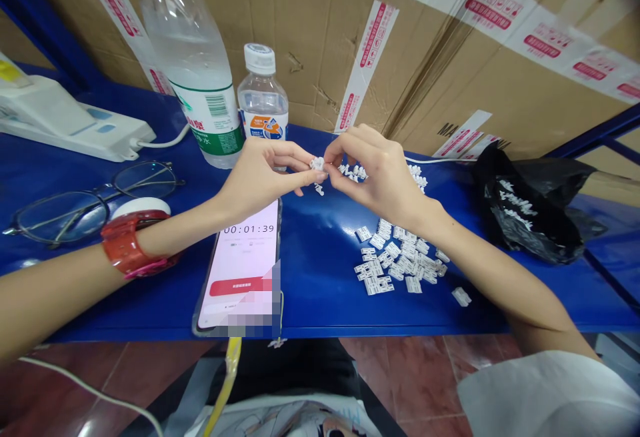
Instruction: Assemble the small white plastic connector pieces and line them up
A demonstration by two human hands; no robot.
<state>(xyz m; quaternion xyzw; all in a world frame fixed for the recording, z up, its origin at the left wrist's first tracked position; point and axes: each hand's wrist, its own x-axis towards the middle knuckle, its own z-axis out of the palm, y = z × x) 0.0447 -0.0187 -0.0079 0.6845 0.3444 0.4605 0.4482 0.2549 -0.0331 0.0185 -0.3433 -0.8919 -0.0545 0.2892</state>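
Note:
Between thumb and fingers, my left hand (273, 165) pinches a small white plastic piece (317, 164) above the blue table (320, 290). The fingertips of my right hand (375, 167) are pinched together at the right side of that piece; whether they grip it or a second part is hidden. Behind and beneath my right hand lie loose white bits (354, 172), partly covered by it. A pile of flat white plastic pieces (400, 260) is spread below my right wrist, with one piece (461, 297) lying apart near my forearm.
At the left are a phone (245, 257) showing a timer, eyeglasses (105, 200) and a power strip (80, 124). A large water bottle (200, 70) and a smaller bottle (263, 94) stand before cardboard boxes (300, 30). A black plastic bag (540, 204) holding white pieces sits right.

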